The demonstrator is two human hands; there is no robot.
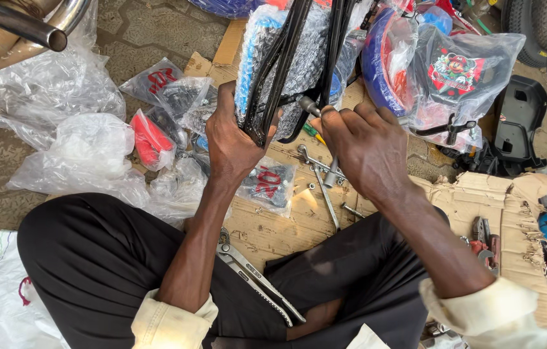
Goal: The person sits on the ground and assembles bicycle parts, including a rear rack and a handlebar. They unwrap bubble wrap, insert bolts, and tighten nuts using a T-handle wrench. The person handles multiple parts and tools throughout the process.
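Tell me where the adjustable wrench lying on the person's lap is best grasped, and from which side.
Grip the adjustable wrench at mid-handle, coming from above with fingers across its width. It lies flat on the dark trousers, its long straight handle exposed toward the lower right; the jaw end sits tucked close beside the left hand's forearm, so that end is more crowded.

Glossy black-painted metal frame tubes are wrapped in crinkled clear plastic film. A bright steel socket wrench and a pipe wrench are seen on rough, torn brown cardboard.
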